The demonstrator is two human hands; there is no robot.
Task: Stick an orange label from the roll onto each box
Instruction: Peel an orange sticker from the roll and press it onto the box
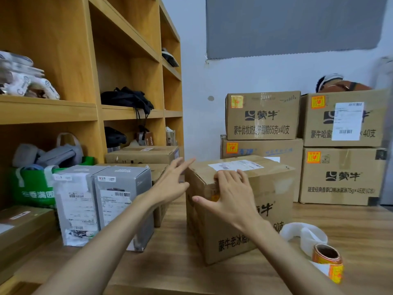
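The right hand (231, 194) lies flat on the upper front corner of a brown cardboard box (274, 188), covering most of an orange label (215, 197), with the left hand (172, 179) spread open beside it and the label roll (327, 257) on the wooden table (170, 262) nearby.

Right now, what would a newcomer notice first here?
Both hands at the middle cardboard box: the right hand lies flat on its upper front corner, over a bit of orange label, the left hand spread open by its left edge. Next, the label roll on the table at lower right, and the stacked boxes behind, each already carrying an orange label.
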